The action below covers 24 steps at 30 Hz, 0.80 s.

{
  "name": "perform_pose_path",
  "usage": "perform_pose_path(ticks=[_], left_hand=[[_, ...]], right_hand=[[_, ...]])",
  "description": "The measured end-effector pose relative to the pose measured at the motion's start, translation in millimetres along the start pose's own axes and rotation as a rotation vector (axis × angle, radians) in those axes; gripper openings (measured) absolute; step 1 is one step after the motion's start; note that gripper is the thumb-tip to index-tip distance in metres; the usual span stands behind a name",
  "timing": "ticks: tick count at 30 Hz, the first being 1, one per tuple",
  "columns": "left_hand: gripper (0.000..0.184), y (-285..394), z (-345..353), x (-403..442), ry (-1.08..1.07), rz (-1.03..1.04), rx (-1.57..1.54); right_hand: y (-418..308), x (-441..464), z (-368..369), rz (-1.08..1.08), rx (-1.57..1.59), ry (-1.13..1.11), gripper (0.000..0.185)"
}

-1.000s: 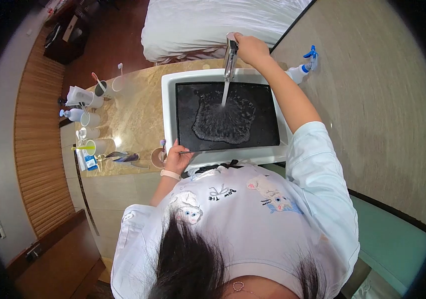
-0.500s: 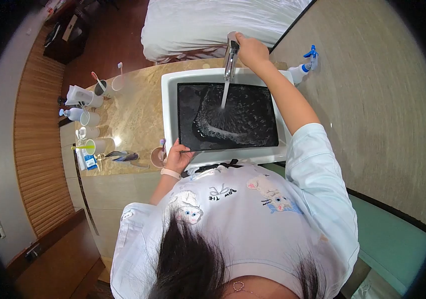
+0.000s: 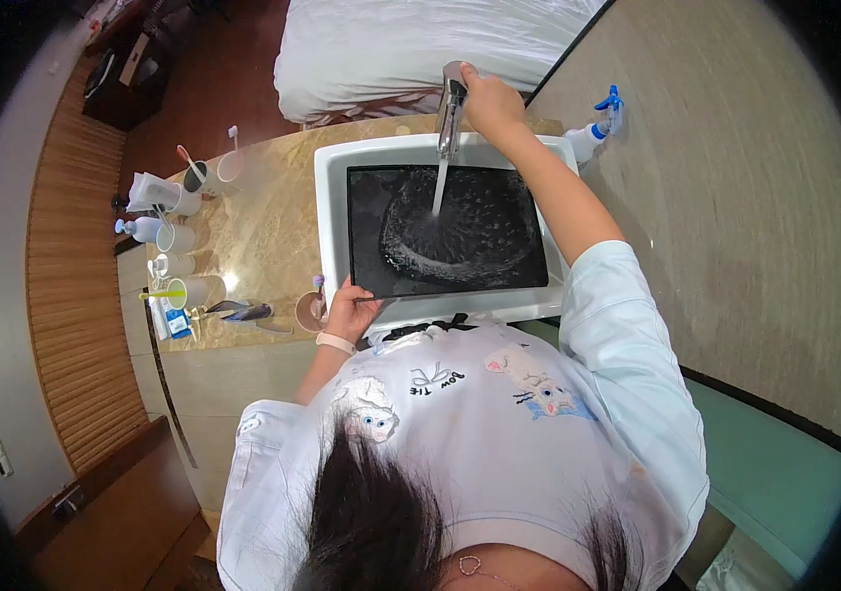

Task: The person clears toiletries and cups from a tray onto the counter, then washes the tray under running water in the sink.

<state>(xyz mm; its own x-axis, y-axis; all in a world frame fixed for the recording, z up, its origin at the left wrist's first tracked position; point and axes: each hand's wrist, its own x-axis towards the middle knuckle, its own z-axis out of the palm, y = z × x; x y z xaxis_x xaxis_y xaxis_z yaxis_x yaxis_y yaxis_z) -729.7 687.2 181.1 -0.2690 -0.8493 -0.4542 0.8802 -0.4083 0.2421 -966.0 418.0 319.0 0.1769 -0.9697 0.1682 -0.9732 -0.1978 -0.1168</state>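
Head view: gripped flat black rectangular panel [image 3: 470, 236] by its near left corner with left hand [image 3: 353, 314], over white rectangular sink [image 3: 329, 197], beneath running water [image 3: 439, 187]; touched shiny chrome faucet [image 3: 450, 106] with right hand [image 3: 494, 104], could not tell whether closed.

Right arm [image 3: 558, 189] stretched forward, right grip [image 3: 491, 102] curled — left grip [image 3: 353, 313] low, close in

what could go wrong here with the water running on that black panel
The black panel might tip, since the left hand seems to support it only near one corner.

Water from the tap could splash or run past the sink rim, as the stream lands straight on the flat surface.

The cup right beside that hand could get knocked.
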Motion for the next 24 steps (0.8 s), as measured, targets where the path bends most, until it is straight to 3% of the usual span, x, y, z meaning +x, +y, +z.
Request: perform_pose_path(ticks=[7, 13, 19, 24], left_hand=[[0.051, -1.3, -11.5, 4.3, 0.017, -0.001, -0.025], [0.052, -0.5, -2.8, 0.3, 0.037, 0.015, -0.052], [0.052, -0.9, -20.5, 4.3, 0.082, 0.004, -0.071], [0.05, -0.5, -14.7, 5.5, 0.066, -0.036, -0.104]], right_hand=[[2.3, -5.6, 8.4, 0.012, 0.042, 0.064, 0.045], [6.1, -1.0, -2.5, -0.007, 0.095, -0.063, 0.053], [52.4, -50.5, 36.3, -0.065, 0.877, 0.246, 0.052], [127.0, -159.3, 87.9, 0.349, 0.595, 0.126, 0.048]])
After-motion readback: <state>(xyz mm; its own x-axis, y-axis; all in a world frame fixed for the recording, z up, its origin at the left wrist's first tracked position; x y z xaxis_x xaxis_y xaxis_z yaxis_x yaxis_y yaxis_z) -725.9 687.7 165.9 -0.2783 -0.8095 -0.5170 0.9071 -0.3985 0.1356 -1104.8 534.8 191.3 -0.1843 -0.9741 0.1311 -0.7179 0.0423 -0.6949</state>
